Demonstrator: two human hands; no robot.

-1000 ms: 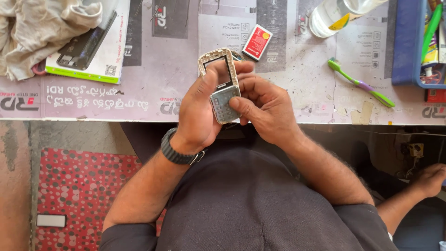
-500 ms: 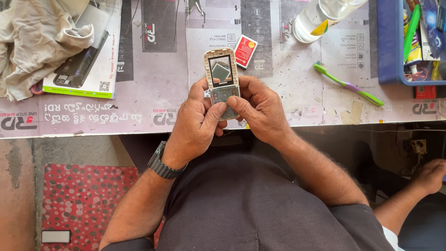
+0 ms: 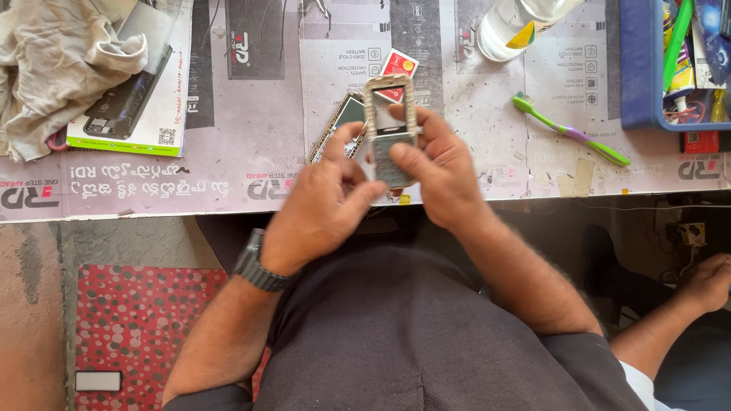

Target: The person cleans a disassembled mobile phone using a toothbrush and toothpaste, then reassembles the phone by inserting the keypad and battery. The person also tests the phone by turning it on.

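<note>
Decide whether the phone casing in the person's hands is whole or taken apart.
Taken apart. The right hand holds only the front frame, its screen window empty; the inner board lies separately on the table beside the left hand.

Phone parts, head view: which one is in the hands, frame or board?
The silver keypad frame, gripped by the right hand with its screen window empty. The dark-screened board lies on the table behind the left hand.

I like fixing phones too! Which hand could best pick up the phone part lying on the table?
Probably the left hand. It sits right beside the loose dark phone part on the table and looks free, while the right hand is holding the silver phone frame.
</note>
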